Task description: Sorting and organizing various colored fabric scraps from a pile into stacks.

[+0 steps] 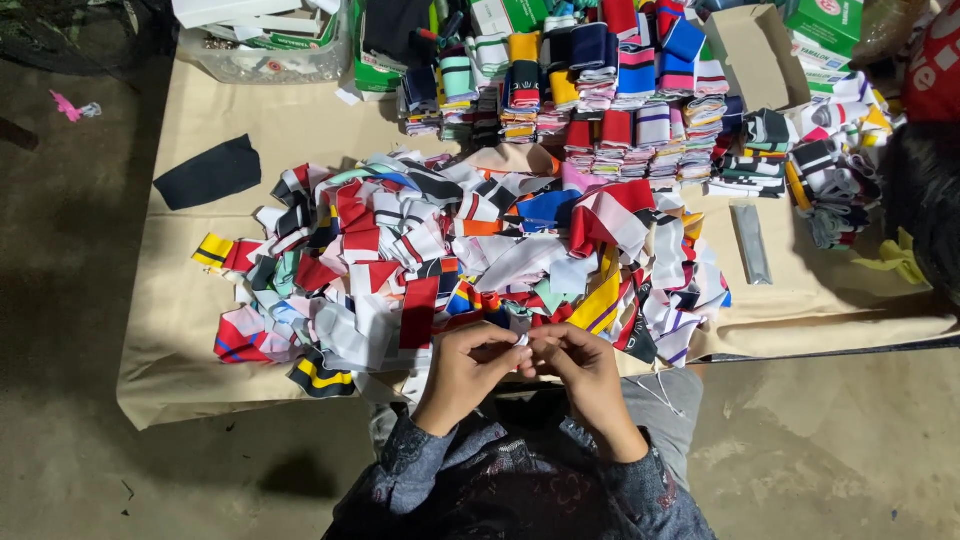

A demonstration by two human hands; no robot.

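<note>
My left hand [467, 370] and my right hand [585, 368] meet just in front of me at the near edge of a big loose heap of striped knit fabric pieces [450, 250]. Together they pinch one small white fabric piece [521, 340] between their fingertips. The heap holds red, white, black, blue and yellow strips, spread over a beige cloth [200, 330] on the floor. My patterned dark sleeves show at the bottom of the view.
Neat stacks of folded striped pieces [620, 90] stand behind the heap. A black fabric piece [210, 172] lies at the left, a grey flat bar [751, 243] at the right. Boxes and a clear tub [262, 58] line the back. Another person's dark hair [925, 200] shows at right.
</note>
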